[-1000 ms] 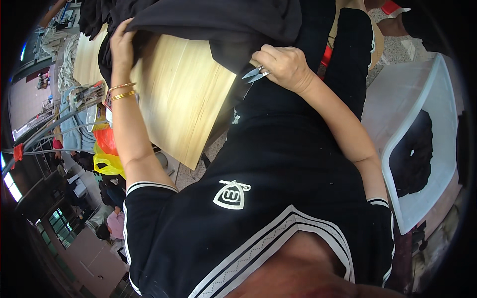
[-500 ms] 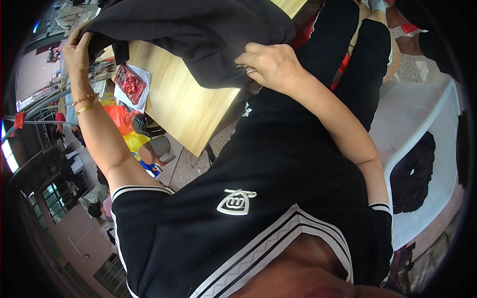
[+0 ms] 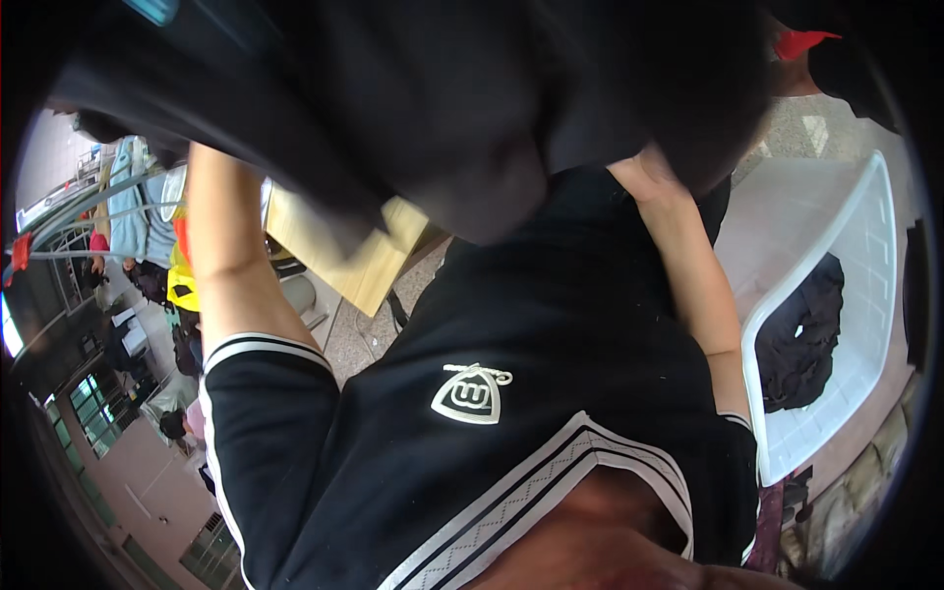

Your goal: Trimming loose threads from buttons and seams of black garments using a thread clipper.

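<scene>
Dark cloth [image 3: 423, 108] spans the top of my view, partly covering the counter [image 3: 339, 265].
Its long axis seems to run left to right; a blurred lower fold points toward the black shirt [image 3: 551, 344]. It hides the left hand and overlaps the right hand [image 3: 649, 177]; I can't tell whether fingers are clamped, or which hand is nearer.

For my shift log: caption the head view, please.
Dark cloth before the camera, partly hiding the right hand and wooden table.

One broad dark-grey cloth [image 3: 462, 108], one light wood-grain desk [image 3: 344, 275], one rounded translucent-white plastic bin [image 3: 831, 418], one crumpled black cloth bundle [image 3: 787, 369], one bright-yellow plastic bag [image 3: 182, 288], one black short-sleeved shirt [image 3: 551, 334] with white trim, and two bare forearms [image 3: 228, 221] show.
</scene>
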{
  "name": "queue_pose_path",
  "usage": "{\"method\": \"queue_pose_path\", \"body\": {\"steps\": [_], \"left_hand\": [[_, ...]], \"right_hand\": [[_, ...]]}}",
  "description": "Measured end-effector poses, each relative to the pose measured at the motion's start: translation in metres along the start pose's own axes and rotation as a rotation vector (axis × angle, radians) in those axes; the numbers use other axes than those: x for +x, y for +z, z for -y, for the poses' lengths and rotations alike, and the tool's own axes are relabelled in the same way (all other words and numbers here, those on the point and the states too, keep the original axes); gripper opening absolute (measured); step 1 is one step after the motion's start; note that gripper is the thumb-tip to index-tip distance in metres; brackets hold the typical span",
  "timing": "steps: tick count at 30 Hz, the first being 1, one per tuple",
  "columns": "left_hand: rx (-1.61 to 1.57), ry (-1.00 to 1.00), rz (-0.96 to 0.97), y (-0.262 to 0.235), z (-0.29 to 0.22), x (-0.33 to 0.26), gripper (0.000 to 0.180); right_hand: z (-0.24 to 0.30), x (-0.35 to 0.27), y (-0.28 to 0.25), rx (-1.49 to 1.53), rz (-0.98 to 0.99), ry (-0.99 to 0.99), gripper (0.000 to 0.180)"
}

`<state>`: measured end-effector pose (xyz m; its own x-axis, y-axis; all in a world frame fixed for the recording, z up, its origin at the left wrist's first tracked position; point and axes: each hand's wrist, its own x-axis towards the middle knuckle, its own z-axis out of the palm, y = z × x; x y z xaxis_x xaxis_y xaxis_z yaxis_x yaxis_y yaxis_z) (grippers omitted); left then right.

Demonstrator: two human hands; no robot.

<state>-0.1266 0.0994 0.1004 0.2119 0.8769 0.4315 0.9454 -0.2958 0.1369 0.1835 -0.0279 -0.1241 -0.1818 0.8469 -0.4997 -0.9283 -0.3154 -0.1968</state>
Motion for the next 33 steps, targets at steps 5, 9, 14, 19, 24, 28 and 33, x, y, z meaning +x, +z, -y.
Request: {"method": "queue_pose_path", "body": {"steps": [5, 9, 14, 19, 24, 28, 33], "left_hand": [[-0.083, -0.067, 0.188, 0.011, -0.063, -0.048, 0.043], [-0.108, -0.139, 0.322, 0.024, -0.041, -0.056, 0.044], [-0.124, -0.220, 0.461, 0.048, 0.005, -0.066, 0.044], [-0.122, -0.260, 0.599, 0.042, 0.019, -0.100, 0.044], [-0.112, -0.246, 0.689, 0.032, 0.032, -0.124, 0.044], [-0.121, -0.074, 0.644, 0.021, 0.046, -0.164, 0.044], [-0.090, 0.193, 1.230, -0.023, -0.005, -0.111, 0.040]], "right_hand": [[0.030, -0.009, -0.040, -0.339, 0.405, 0.026, 0.022], [0.031, -0.019, -0.040, -0.432, 0.247, -0.009, 0.020], [0.024, -0.019, -0.050, -0.309, 0.286, -0.028, 0.028], [0.030, -0.010, -0.065, -0.108, 0.262, -0.073, 0.026], [0.041, -0.007, -0.063, 0.036, 0.189, -0.120, 0.028], [0.038, -0.013, -0.055, 0.103, -0.079, -0.117, 0.024], [0.025, -0.011, -0.062, -0.045, 0.026, -0.095, 0.035]]}}
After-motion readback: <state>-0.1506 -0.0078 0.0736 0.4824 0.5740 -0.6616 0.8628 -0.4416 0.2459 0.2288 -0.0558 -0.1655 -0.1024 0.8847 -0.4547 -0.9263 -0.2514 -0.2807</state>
